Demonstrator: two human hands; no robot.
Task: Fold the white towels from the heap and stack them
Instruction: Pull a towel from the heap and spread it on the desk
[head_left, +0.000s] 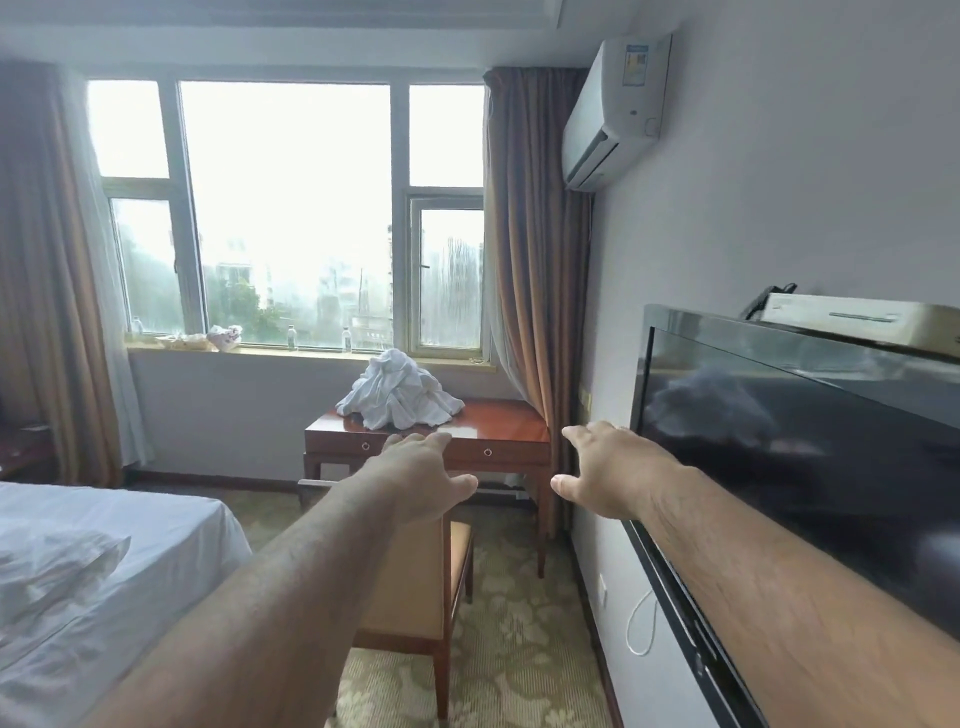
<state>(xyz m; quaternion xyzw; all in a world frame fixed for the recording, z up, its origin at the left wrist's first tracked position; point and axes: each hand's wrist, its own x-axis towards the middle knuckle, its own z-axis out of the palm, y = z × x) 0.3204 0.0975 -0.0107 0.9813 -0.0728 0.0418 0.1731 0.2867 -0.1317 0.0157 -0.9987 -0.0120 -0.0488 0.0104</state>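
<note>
A heap of crumpled white towels (399, 392) lies on a glossy red-brown wooden desk (498, 426) below the window, across the room from me. Both my arms stretch out in front of me at mid-height. My left hand (418, 475) has its fingers straight and spread, palm down, holding nothing. My right hand (610, 467) is held the same way, palm down with relaxed fingers, also empty. Neither hand touches the towels; the heap is well beyond them.
A wooden chair (421, 587) with a tan seat stands before the desk, under my left hand. A bed with white sheets (88, 571) fills the lower left. A wall-mounted television (810, 447) juts out on the right. Patterned carpet (524, 649) runs between bed and wall.
</note>
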